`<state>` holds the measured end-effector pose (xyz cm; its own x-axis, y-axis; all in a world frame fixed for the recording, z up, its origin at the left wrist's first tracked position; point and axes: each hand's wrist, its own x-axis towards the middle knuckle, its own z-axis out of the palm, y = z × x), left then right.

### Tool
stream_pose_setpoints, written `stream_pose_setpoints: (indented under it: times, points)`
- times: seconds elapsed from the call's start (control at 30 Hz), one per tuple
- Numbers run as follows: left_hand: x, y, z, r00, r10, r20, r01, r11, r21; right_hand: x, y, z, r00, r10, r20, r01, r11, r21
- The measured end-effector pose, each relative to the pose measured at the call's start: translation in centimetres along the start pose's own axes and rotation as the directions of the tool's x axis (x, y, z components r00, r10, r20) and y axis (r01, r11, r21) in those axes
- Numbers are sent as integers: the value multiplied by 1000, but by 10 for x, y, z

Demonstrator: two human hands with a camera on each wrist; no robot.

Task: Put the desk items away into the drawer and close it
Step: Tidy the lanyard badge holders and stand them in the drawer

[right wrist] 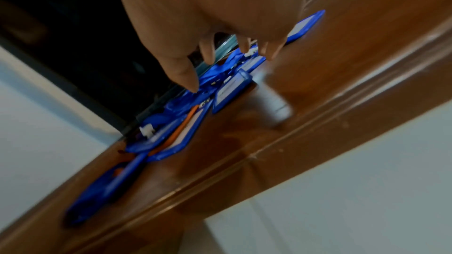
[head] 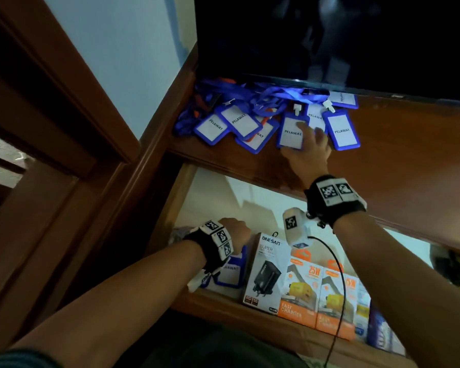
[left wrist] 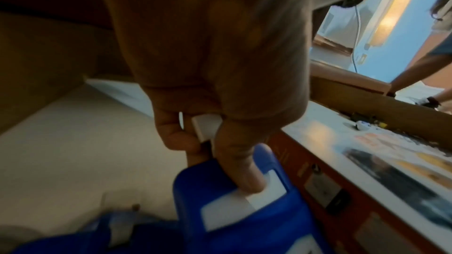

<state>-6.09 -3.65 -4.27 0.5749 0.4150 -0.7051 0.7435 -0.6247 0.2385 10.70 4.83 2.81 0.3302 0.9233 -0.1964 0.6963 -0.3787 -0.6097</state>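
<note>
Several blue badge holders (head: pixel 231 123) marked PELAWAT lie with tangled blue lanyards (head: pixel 271 95) on the wooden desk top (head: pixel 396 144). My right hand (head: pixel 307 136) reaches over them with fingers spread, on or just above one badge (head: pixel 290 134). The right wrist view shows straight fingers (right wrist: pixel 183 72) over the pile (right wrist: pixel 171 123), gripping nothing. Below, the drawer (head: pixel 218 304) stands open. My left hand (head: pixel 237 232) is inside it and holds a blue badge holder (head: pixel 230 272). In the left wrist view the thumb (left wrist: pixel 239 163) and fingers pinch that badge holder (left wrist: pixel 244 219) by its white clip (left wrist: pixel 205 128).
A black screen (head: pixel 329 35) stands behind the badges on the desk. In the drawer lie a white charger box (head: pixel 266 274) and orange charger boxes (head: pixel 303 296) to the right of my left hand. A black cable (head: pixel 340 274) hangs from my right wrist. Another person's arm (left wrist: pixel 420 65) shows at the far right.
</note>
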Motion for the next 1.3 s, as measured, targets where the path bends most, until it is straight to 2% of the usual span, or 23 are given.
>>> stream_pose_setpoints:
  times: [0.13, 0.33, 0.5, 0.57, 0.67, 0.73, 0.93, 1.13, 1.3]
  points:
    - [14, -1, 4, 999, 41, 4, -41, 999, -1, 9, 0, 15, 991, -33, 132, 50, 990, -128]
    - [25, -7, 8, 999, 38, 5, -37, 997, -70, 12, 2, 29, 991, -9, 137, 45, 965, -260]
    - [25, -33, 2, 995, -94, -38, 80, 957, -278, 5, 13, 28, 998, -52, 29, 58, 966, -254]
    - [19, -47, 2, 989, -149, -21, 136, 945, -298, -1, 21, 27, 997, -65, -40, 52, 962, -268]
    - [7, -63, 8, 977, -183, 108, 203, 956, -211, -9, 32, 26, 990, -91, -111, 57, 959, -277]
    - [0, -67, 13, 969, -182, 169, 205, 969, -134, -12, 38, 25, 988, -106, -116, 72, 961, -268]
    - [-9, -71, 20, 995, -65, 80, 57, 994, 91, -14, 42, 25, 988, -122, -97, 93, 961, -260]
    - [-6, -72, 22, 998, -5, 66, -1, 996, 89, -15, 40, 26, 991, -108, -75, 84, 959, -270]
    - [-3, -77, 27, 998, -54, 38, 53, 997, 49, -17, 39, 29, 990, -110, -85, 83, 959, -273]
